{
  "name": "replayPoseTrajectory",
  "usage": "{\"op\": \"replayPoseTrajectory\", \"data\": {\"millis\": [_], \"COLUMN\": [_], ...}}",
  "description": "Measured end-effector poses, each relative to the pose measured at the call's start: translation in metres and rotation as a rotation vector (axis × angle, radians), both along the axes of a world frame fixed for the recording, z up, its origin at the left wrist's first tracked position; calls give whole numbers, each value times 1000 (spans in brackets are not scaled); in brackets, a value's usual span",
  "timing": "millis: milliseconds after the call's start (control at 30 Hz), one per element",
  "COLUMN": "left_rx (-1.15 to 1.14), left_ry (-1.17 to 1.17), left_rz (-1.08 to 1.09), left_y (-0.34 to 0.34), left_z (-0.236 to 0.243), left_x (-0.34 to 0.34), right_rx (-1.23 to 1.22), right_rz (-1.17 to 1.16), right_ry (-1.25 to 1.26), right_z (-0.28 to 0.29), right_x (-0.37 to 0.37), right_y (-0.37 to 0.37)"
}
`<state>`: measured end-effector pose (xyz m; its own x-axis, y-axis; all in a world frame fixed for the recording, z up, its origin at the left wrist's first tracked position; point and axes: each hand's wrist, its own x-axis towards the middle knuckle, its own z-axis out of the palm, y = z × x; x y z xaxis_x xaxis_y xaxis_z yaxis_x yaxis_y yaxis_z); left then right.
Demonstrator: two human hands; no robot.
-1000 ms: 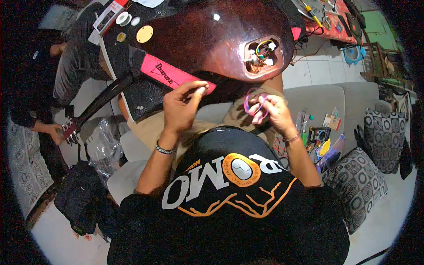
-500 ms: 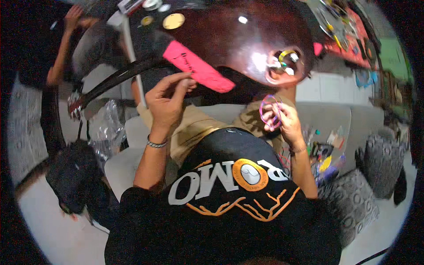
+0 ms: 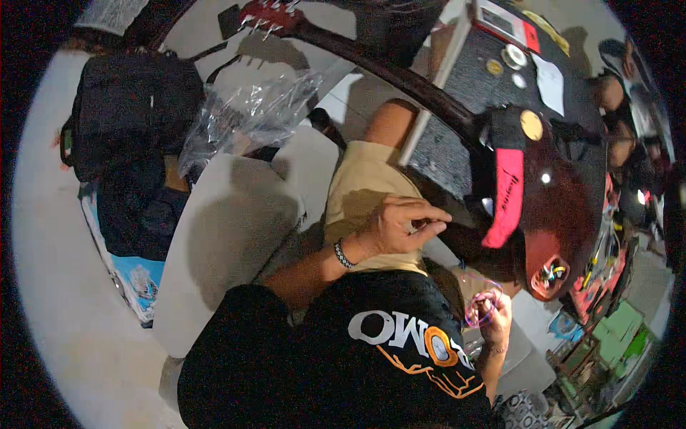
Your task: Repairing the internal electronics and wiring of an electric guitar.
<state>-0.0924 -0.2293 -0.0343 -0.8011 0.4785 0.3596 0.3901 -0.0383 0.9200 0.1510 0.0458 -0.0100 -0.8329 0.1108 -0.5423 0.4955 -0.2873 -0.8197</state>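
Note:
A dark red electric guitar body [image 3: 572,207] lies across my lap with a pink card [image 3: 509,196] on it and an open cavity of coloured wires [image 3: 552,273]. Its neck [image 3: 386,61] runs up and left to the headstock [image 3: 268,14]. My right hand [image 3: 496,322] holds a small purple coil of string [image 3: 482,306] just below the body. My left hand [image 3: 407,225] hovers over my tan shorts [image 3: 364,193], thumb and fingers pinched together. A faint strand seems to run from it toward the coil.
A grey cushion seat [image 3: 229,236] is at my left. Beyond it lie a crumpled clear plastic bag [image 3: 250,114] and a black bag [image 3: 136,121] on the pale floor. A cluttered bench with a red mat and tools [image 3: 607,272] stands to the right.
The view has swung to the left, so the guitar now sits at the right. My hands have moved further apart, the left still pinched and the right still on the coil.

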Motion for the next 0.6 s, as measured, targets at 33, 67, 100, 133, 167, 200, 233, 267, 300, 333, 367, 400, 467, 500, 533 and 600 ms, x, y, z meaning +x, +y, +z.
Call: {"op": "replayPoseTrajectory", "data": {"millis": [33, 67, 100, 133, 167, 200, 233, 267, 300, 333, 367, 400, 467, 500, 533, 600], "left_rx": [-15, 91, 101, 86, 69, 76, 68, 58, 66, 74, 85, 86, 225, 229, 183, -47], "left_ry": [1, -2, -16, -33, -52, -69, -196, -326, -343, -506, -678, -700, -656, -655, -628, -513], "left_rz": [21, 68, 80, 119, 157, 165, 270, 371, 372, 408, 438, 436, 560, 591, 666, 718], "left_y": [-6, -8, -14, -21, -27, -31, -34, -37, -40, -48, -55, -60, -70, -77, -78, -74], "left_z": [-3, -14, -21, -27, -34, -41, -50, -59, -69, -73, -77, -80, -89, -101, -108, -138], "left_x": [-2, -3, -7, -11, -14, -18, -24, -32, -42, -55, -66, -77, -105, -116, -126, -148], "right_rx": [20, 26, 36, -47, -129, -233, -118, -130, -143, -175, -172, -133, -101, -96, -73, -37], "right_rz": [-26, 33, 44, 3, -40, 92, 87, 120, 150, 205, 201, 195, 227, 222, 125, 53], "right_ry": [-16, 32, 18, -5, -28, -57, -125, -190, -256, -258, -279, -348, -445, -460, -486, -508], "right_z": [4, 7, 8, 13, 17, 24, 19, 18, 20, 20, 20, 20, 11, 10, 10, 7], "right_x": [-1, -5, -7, -14, -23, -37, -36, -36, -35, -46, -46, -43, -34, -24, -18, -4], "right_y": [-2, 4, 1, -7, -16, -15, -15, -12, -9, -14, -16, -17, -9, -5, -6, 1]}}
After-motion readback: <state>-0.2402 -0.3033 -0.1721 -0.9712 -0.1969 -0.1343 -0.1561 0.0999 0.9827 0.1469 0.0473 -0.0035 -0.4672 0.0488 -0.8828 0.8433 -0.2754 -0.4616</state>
